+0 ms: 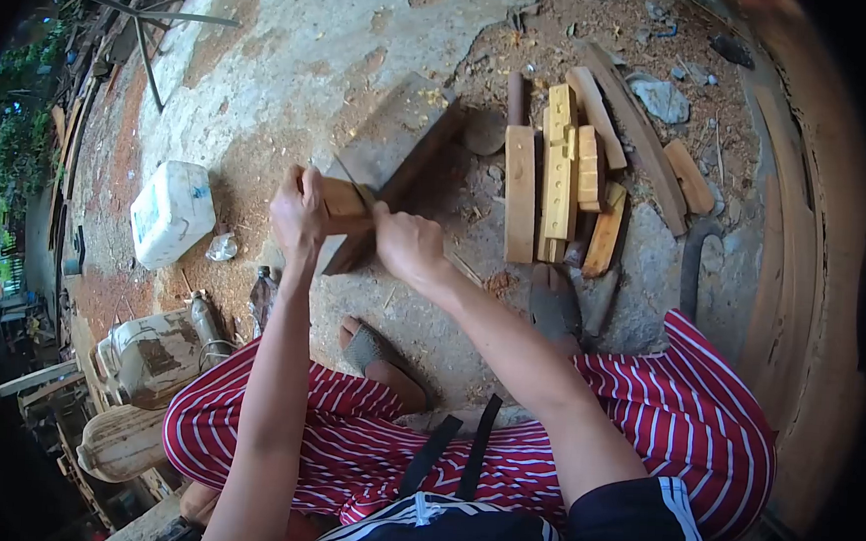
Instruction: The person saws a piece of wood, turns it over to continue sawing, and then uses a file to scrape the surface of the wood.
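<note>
My left hand (300,213) is closed around a short reddish-brown wood piece (344,202), held against the end of a thick wooden block (386,139) on the ground. My right hand (410,244) is closed at the piece's right side. From its fingers a thin, dark blade-like tool (354,174) slants up and left across the wood piece; its handle is hidden in the hand, so its exact kind does not show. Wood shavings lie on top of the block.
Right of the block lie a wooden plane-like block (519,191), a yellow notched wood piece (560,169) and a long plank (639,139). A white plastic jug (173,215) stands left, near a clear bottle (210,324). My sandalled foot (383,357) is close below the block.
</note>
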Motion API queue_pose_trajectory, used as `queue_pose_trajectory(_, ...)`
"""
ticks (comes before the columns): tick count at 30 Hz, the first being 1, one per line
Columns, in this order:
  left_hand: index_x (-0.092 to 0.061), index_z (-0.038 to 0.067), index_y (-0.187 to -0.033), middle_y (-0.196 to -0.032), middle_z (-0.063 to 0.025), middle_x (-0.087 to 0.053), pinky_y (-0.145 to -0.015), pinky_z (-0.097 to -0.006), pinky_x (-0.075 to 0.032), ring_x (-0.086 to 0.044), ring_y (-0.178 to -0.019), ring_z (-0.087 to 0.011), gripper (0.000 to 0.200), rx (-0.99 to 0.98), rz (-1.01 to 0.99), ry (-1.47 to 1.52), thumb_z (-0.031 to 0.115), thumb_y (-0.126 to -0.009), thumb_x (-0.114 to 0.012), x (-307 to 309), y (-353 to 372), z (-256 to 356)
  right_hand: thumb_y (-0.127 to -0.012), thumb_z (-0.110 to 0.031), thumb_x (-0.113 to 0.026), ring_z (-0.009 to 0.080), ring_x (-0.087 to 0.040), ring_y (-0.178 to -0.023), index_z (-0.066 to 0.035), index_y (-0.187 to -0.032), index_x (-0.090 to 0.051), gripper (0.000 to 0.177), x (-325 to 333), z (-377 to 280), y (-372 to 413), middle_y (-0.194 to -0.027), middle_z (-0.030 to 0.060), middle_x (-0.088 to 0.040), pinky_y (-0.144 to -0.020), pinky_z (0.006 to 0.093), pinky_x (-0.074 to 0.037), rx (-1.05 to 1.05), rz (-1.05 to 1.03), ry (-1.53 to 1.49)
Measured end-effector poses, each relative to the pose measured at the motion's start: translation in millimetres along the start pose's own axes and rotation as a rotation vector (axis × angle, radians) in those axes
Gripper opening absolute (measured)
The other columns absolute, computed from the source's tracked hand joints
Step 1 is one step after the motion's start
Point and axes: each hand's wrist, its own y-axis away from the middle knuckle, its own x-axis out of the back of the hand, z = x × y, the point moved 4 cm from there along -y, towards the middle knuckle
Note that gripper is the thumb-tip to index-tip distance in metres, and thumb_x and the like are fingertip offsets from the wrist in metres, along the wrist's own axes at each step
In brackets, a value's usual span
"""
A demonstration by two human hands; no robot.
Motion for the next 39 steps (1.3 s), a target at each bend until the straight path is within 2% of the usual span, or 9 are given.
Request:
queue_pose_trajectory(6, -0.060, 0.000, -0.088, -0.082, -0.0267, -0.063, -0.074, -0.0478, -0.046, -0.062, -0.080, -0.0431, 0.044, -0.002, 0.004, 0.024, 0.042, -0.092, -0.045, 0, 3, -5, -0.089, -0.007, -0.046, 0.0384, -0.069, -0.068, 0.000, -0.103, -0.053, 0.017, 0, 4, 7, -0.075, 0.0223, -0.068, -0.054, 0.0479, -0.055, -0.021, -0.034, -0.091)
queue_pose_trajectory(17, -0.061, 0.000, -0.089, -0.084, -0.0261, -0.063, -0.076, -0.0479, -0.046, -0.061, -0.084, -0.0458, 0.041, 0.026, -0.009, 0.010, 0.038, -0.091, -0.046, -6, -1, 1, -0.087, -0.008, -0.050, 0.0365, -0.070, -0.073, -0.003, -0.098, -0.053, 0.012, -19, 20, 7, -0.074, 0.0200, -0.069, -0.059, 0.0489, -0.054, -0.013, -0.080, 0.011)
queue_pose_trajectory(19, -0.061, 0.000, -0.089, -0.083, -0.0262, -0.063, -0.076, -0.0484, -0.046, -0.061, -0.084, -0.0462, 0.040, 0.033, -0.020, 0.075, 0.037, -0.091, -0.046, -3, 7, 2, -0.088, -0.008, -0.050, 0.0367, -0.070, -0.074, -0.003, -0.099, -0.051, 0.012, 7, -2, 12, -0.074, 0.0208, -0.068, -0.060, 0.0497, -0.054, 0.131, 0.082, -0.102)
queue_pose_trajectory(23, -0.061, -0.001, -0.089, -0.082, -0.0259, -0.063, -0.073, -0.0466, -0.048, -0.062, -0.080, -0.0457, 0.039, 0.031, 0.004, 0.000, 0.036, -0.090, -0.048, -2, 3, -4, -0.088, -0.007, -0.048, 0.0371, -0.067, -0.060, -0.001, -0.107, -0.055, 0.022, -25, 24, 9, -0.065, 0.0190, -0.065, -0.050, 0.0464, -0.053, 0.013, 0.039, -0.080)
queue_pose_trajectory(24, -0.057, -0.001, -0.084, -0.072, -0.0230, -0.059, -0.068, -0.0406, -0.046, -0.061, -0.069, -0.0307, 0.039, -0.021, 0.029, 0.026, 0.035, -0.093, -0.048, -2, 5, 4, -0.088, -0.007, -0.047, 0.0378, -0.067, -0.060, -0.001, -0.107, -0.056, 0.021, -20, 24, 7, -0.065, 0.0196, -0.065, -0.050, 0.0467, -0.052, 0.026, 0.027, -0.096)
queue_pose_trajectory(29, -0.058, -0.002, -0.085, -0.073, -0.0239, -0.059, -0.069, -0.0414, -0.046, -0.061, -0.070, -0.0330, 0.039, 0.027, 0.017, 0.049, 0.035, -0.092, -0.048, -7, 7, 4, -0.090, -0.008, -0.046, 0.0397, -0.067, -0.063, -0.004, -0.100, -0.052, 0.013, -4, 6, 11, -0.066, 0.0205, -0.065, -0.052, 0.0507, -0.051, 0.170, 0.165, -0.098)
queue_pose_trajectory(32, -0.058, -0.002, -0.085, -0.072, -0.0224, -0.059, -0.067, -0.0412, -0.046, -0.061, -0.068, -0.0292, 0.039, -0.043, 0.077, 0.037, 0.035, -0.092, -0.048, -8, 4, -8, -0.088, -0.006, -0.046, 0.0380, -0.067, -0.061, -0.001, -0.105, -0.053, 0.019, -36, 40, 13, -0.065, 0.0208, -0.064, -0.048, 0.0465, -0.052, 0.049, 0.010, -0.006)
queue_pose_trajectory(35, -0.064, 0.002, -0.093, -0.087, -0.0255, -0.065, -0.076, -0.0465, -0.048, -0.063, -0.087, -0.0447, 0.041, 0.084, -0.028, 0.043, 0.040, -0.089, -0.048, -5, 3, -6, -0.090, -0.009, -0.044, 0.0363, -0.069, -0.071, -0.003, -0.106, -0.051, 0.018, -8, 12, 15, -0.074, 0.0196, -0.068, -0.058, 0.0489, -0.053, 0.056, -0.048, -0.052)
queue_pose_trajectory(39, -0.064, 0.000, -0.091, -0.084, -0.0247, -0.066, -0.075, -0.0460, -0.048, -0.065, -0.082, -0.0421, 0.041, 0.061, -0.001, 0.050, 0.038, -0.089, -0.047, -1, 4, -6, -0.092, -0.010, -0.044, 0.0350, -0.069, -0.063, -0.002, -0.104, -0.053, 0.017, -18, 16, 13, -0.069, 0.0171, -0.067, -0.053, 0.0455, -0.054, 0.016, 0.018, -0.011)
